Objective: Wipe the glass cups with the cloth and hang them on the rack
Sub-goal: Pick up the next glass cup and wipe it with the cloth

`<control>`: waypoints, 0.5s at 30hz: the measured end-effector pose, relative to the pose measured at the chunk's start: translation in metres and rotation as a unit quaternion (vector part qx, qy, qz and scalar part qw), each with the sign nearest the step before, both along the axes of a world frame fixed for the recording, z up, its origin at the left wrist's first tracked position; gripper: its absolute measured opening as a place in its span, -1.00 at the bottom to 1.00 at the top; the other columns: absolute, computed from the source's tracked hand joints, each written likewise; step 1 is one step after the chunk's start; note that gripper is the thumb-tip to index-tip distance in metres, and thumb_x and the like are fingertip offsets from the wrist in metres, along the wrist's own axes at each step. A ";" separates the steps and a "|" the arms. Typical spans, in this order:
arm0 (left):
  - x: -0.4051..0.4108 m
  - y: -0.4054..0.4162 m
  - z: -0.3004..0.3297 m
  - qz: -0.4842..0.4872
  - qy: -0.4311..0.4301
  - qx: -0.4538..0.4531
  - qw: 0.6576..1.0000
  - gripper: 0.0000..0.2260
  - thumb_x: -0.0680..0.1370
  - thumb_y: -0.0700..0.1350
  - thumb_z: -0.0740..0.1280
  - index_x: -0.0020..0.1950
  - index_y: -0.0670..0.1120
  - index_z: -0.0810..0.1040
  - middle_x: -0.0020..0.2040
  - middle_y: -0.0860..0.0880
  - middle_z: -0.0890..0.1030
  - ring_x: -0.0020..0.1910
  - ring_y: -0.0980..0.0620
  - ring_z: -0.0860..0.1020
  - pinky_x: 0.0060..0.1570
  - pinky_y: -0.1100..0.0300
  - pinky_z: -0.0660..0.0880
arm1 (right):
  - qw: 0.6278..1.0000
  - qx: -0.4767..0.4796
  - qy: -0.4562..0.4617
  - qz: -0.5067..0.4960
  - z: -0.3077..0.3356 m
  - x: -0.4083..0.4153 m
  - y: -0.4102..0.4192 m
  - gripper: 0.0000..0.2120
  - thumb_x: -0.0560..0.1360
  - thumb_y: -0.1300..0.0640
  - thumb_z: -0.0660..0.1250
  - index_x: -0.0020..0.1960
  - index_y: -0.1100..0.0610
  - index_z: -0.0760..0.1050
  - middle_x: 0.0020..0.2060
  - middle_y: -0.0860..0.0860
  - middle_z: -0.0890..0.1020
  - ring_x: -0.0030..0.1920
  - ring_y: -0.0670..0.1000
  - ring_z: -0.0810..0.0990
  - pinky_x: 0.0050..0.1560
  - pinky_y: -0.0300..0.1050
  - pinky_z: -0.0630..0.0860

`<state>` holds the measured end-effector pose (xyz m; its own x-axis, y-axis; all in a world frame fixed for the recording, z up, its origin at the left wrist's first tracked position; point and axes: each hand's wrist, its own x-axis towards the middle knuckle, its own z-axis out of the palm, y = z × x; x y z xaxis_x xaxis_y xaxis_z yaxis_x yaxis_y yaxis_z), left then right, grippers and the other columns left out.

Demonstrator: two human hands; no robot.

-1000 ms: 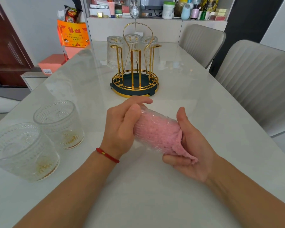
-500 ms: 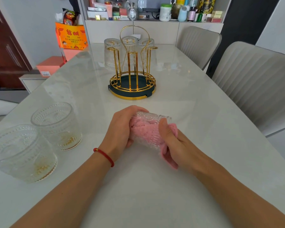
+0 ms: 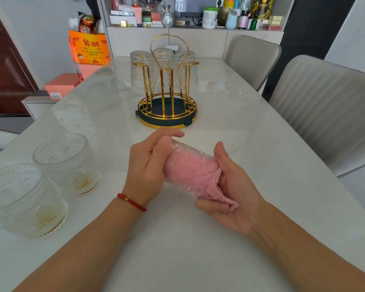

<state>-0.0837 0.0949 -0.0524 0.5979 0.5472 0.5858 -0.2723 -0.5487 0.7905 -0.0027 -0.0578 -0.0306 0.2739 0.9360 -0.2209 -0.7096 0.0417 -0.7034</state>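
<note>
Head view showed a clear beaded glass cup (image 3: 190, 165) lying sideways between both hands, above the white table (image 3: 177, 249). Left hand (image 3: 148, 165) curled around its base end to steady it. Right hand (image 3: 232, 192) cupped the mouth end, gripping a pink cloth (image 3: 217, 190) stuffed inside, probably to wipe the interior. Beyond the hands stood the gold wire rack (image 3: 167, 106); two more beaded cups (image 3: 65, 163) waited left of the left hand.
</note>
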 end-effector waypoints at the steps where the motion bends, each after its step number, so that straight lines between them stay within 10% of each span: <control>1: 0.000 0.001 0.000 -0.009 -0.001 0.005 1.000 -0.60 0.62 0.04 0.10 0.14 -0.10 0.67 -0.01 -0.04 0.67 -0.04 0.01 0.60 -0.12 0.16 0.50 | 1.000 0.001 -0.019 0.003 0.000 0.002 0.001 -0.24 0.55 -0.41 0.01 0.02 0.19 0.70 -0.16 0.14 0.68 -0.66 -0.10 0.31 -0.68 -0.35 0.09; 4: -0.001 -0.001 0.005 -0.041 0.056 -0.082 0.994 -0.60 0.56 0.10 0.10 0.16 0.01 0.67 0.00 0.02 0.63 -0.08 0.09 0.58 -0.26 0.20 0.51 | 0.971 -0.084 -0.224 -0.002 -0.001 0.007 0.000 -0.10 0.42 -0.53 -0.02 -0.26 0.34 0.52 -0.49 0.19 0.41 -0.70 -0.01 0.19 -0.64 -0.30 0.15; 6: -0.002 -0.003 0.013 -0.059 0.117 -0.199 0.971 -0.60 0.52 0.12 0.11 0.09 0.03 0.69 -0.08 -0.05 0.59 -0.31 0.11 0.50 -0.46 0.25 0.38 | 0.889 -0.124 -0.441 -0.025 -0.001 0.007 -0.001 -0.04 0.37 -0.60 -0.17 -0.50 0.32 0.28 -0.69 0.01 0.28 -0.68 -0.05 0.22 -0.57 -0.25 0.22; 8: -0.001 -0.006 0.019 -0.055 0.170 -0.289 0.940 -0.58 0.59 0.19 0.13 0.02 0.01 0.72 -0.18 -0.09 0.62 -0.44 0.14 0.49 -0.54 0.31 0.33 | 0.826 -0.086 -0.557 -0.028 -0.003 0.002 -0.003 0.03 0.38 -0.61 -0.18 -0.35 0.38 0.43 -0.69 -0.11 0.31 -0.66 -0.10 0.29 -0.52 -0.38 0.21; 11: 0.002 -0.011 0.017 0.013 0.167 -0.247 0.954 -0.59 0.70 0.03 0.11 -0.07 -0.02 0.73 -0.37 0.07 0.60 -0.48 0.19 0.48 -0.56 0.32 0.31 | 0.843 -0.096 -0.528 -0.034 -0.006 -0.003 -0.006 -0.07 0.40 -0.55 -0.13 -0.35 0.31 0.48 -0.66 -0.11 0.34 -0.64 -0.14 0.31 -0.51 -0.36 0.24; 15: 0.001 -0.008 0.009 0.039 0.054 -0.137 0.988 -0.62 0.61 -0.02 0.12 -0.06 -0.12 0.71 -0.26 0.10 0.62 -0.34 0.19 0.54 -0.45 0.38 0.38 | 0.959 -0.148 -0.241 -0.017 -0.002 -0.005 -0.005 -0.31 0.31 -0.50 0.06 -0.37 0.15 0.41 -0.62 0.01 0.36 -0.68 -0.11 0.29 -0.57 -0.29 0.14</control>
<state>-0.0829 0.0868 -0.0431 0.5992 0.7231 0.3436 -0.1437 -0.3251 0.9347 -0.0079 -0.0629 -0.0330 0.4406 0.8402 -0.3161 -0.3003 -0.1939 -0.9339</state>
